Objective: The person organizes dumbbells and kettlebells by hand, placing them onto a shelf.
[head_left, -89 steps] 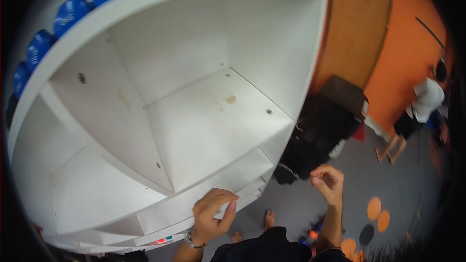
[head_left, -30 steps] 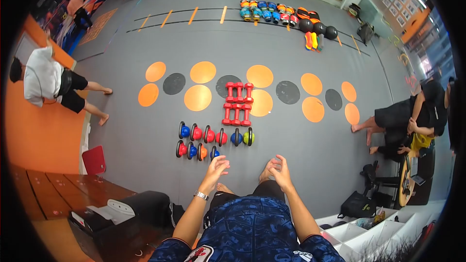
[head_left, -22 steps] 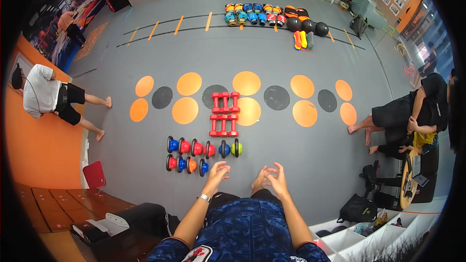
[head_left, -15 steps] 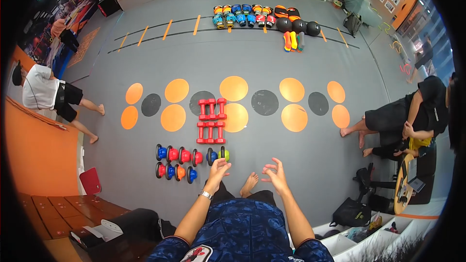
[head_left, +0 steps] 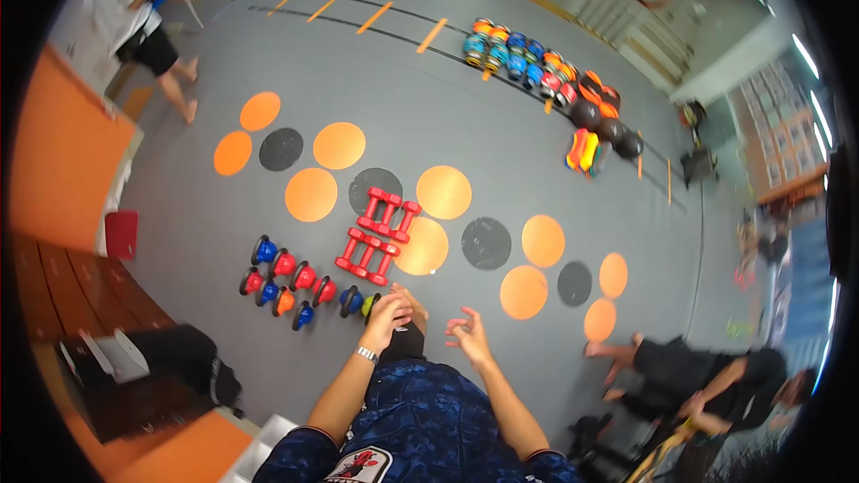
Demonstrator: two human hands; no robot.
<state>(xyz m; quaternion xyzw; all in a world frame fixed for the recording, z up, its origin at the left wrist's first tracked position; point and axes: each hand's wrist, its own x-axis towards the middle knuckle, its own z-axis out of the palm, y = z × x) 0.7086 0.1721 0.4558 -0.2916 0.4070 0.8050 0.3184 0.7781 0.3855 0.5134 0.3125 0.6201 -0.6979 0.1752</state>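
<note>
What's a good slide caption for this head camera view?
Both empty hands, left hand and right hand, reach toward small kettlebells beside red dumbbells on a grey gym floor.

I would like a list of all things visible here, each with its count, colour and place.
kettlebells: about ten, blue, red, orange and green, in two rows on the floor by the left hand
dumbbells: six, red, two groups of three beyond the kettlebells
floor circles: orange and black, across the grey floor
balls: a far row, mixed colours and black
standing person: one, white top, far left
seated person: one, black clothes, lower right
black bag: one, lower left
left hand: open, empty, above the nearest kettlebells
right hand: open, empty
</note>
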